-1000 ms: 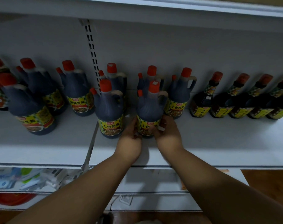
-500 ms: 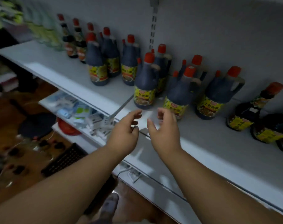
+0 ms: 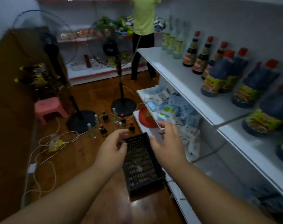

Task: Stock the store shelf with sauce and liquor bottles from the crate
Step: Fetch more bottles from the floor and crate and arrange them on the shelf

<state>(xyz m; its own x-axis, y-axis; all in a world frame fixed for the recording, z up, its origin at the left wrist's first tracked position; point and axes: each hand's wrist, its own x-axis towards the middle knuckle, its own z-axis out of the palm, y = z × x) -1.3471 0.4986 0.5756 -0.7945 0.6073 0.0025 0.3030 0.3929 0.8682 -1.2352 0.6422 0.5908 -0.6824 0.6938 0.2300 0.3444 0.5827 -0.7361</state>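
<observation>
Both hands empty above the crate.
Left hand (image 3: pixel 112 151) and right hand (image 3: pixel 167 143) hover, fingers loosely spread, over the black perforated crate (image 3: pixel 141 165) on the floor.

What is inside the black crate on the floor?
No bottles show inside the black crate, only its perforated bottom. The left hand and right hand cover its far corners.

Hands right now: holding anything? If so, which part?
Nothing is held. The left hand and right hand are both empty, fingers loosely spread, above the black crate on the floor. Neither has a grip on its rim.
</observation>
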